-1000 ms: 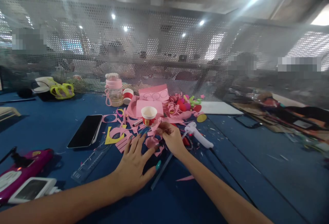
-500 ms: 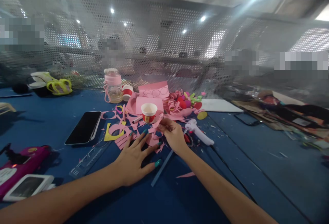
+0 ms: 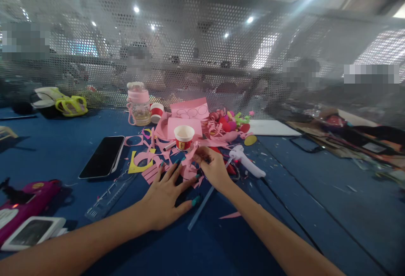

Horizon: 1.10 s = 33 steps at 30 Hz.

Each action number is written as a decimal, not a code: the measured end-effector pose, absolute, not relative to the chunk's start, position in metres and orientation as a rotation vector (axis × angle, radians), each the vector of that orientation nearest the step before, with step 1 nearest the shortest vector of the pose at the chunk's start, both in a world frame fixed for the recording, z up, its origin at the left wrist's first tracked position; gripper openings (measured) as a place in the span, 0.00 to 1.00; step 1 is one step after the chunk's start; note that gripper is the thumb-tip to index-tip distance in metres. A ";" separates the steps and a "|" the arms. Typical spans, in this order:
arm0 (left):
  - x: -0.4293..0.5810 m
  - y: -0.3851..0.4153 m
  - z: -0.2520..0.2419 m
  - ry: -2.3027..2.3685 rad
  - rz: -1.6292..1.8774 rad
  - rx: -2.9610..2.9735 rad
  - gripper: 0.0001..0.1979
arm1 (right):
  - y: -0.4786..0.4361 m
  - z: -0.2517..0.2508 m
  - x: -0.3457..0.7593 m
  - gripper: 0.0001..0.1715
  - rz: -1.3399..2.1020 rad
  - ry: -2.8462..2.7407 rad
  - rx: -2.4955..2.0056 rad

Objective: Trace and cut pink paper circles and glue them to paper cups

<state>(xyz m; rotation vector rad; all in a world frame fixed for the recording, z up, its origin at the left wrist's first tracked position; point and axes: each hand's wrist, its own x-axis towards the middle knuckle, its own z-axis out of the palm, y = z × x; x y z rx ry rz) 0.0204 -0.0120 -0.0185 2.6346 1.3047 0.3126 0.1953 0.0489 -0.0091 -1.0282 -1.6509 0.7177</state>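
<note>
My left hand [image 3: 164, 200] lies flat with its fingers spread, the fingertips over pink paper scraps [image 3: 154, 172] on the blue table [image 3: 177, 255]. Just right of it, my right hand [image 3: 212, 167] pinches a pink paper piece [image 3: 191, 152] between thumb and fingers. Behind that piece stands a small red and white paper cup [image 3: 184, 137], upright and touching the scraps. A white glue gun [image 3: 248, 162] lies to the right of my right hand, and a clear glue stick [image 3: 202, 207] extends toward the front beneath the wrist.
A black phone [image 3: 103, 158], clear ruler [image 3: 106, 198] and magenta device [image 3: 31, 202] lie left. Behind are a pink-capped bottle [image 3: 138, 105], a tipped cup [image 3: 157, 112] and a pile of colored pieces [image 3: 228, 125]. Cardboard [image 3: 335, 143] and a white sheet [image 3: 274, 128] sit right, before a perforated metal screen [image 3: 202, 52].
My right hand has shifted very slightly, still pinching the pink piece. My left hand stays spread in the same place. The view has moved a little.
</note>
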 end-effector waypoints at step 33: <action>0.019 -0.012 -0.026 1.316 0.407 2.634 0.24 | 0.052 -0.009 0.198 0.14 0.635 -1.549 -1.054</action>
